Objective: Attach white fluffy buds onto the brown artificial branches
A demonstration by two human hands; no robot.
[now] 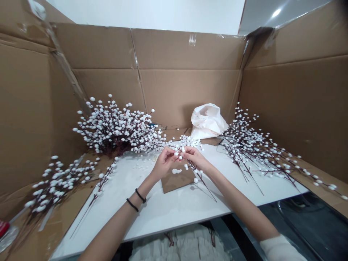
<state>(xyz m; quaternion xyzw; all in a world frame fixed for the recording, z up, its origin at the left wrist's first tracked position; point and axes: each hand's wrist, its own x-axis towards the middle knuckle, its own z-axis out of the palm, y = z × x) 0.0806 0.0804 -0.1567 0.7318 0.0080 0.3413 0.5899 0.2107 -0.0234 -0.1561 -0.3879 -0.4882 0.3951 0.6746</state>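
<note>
My left hand (164, 164) and my right hand (196, 158) meet over the middle of the white board, fingers pinched together. Between them is an artificial berry branch (200, 177) with white balls on a dark brown stem; its bare end slants down to the right, below my right hand. My left fingertips close at a white berry (176, 154) on it, and my right fingers grip the branch beside that. Beneath lies a brown cardboard piece (176, 181) with a few white berries (177, 171) on it. Two black bands circle my left wrist.
Bunches of white-berry branches stand at the back left (116, 127), lie at the left edge (61, 181) and spread on the right (250, 145). Loose white berries (190, 140) and a white plastic bag (208, 121) sit behind my hands. Tall cardboard walls (190, 83) enclose the white board (152, 214).
</note>
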